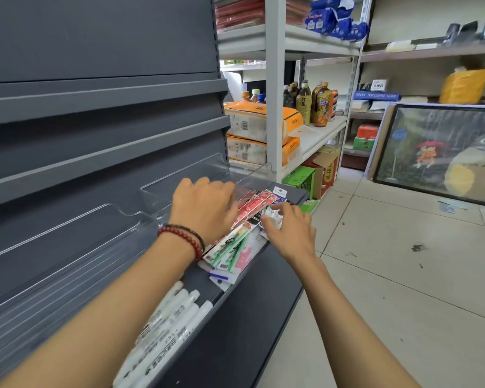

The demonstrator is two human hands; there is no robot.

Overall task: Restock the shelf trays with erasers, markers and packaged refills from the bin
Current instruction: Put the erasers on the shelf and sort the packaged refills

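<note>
A pile of packaged refills [235, 245], in red, green and white packets, lies at the right end of the dark shelf [263, 289]. My left hand [203, 208], with a red bead bracelet on the wrist, is over the pile, its bent fingers holding the red packets [256, 204]. My right hand [290, 232] pinches a white packet [272, 214] between thumb and fingers at the pile's right edge. Several white markers [168, 315] lie on the same shelf nearer to me, partly under my left forearm. No erasers or bin are in view.
Clear plastic tray dividers [163, 197] stand along the shelf's back. Bare dark shelves rise above. A white rack [275, 113] with bottles and boxes stands behind to the right. A framed picture [443, 152] leans on the far wall over tiled floor [403, 275].
</note>
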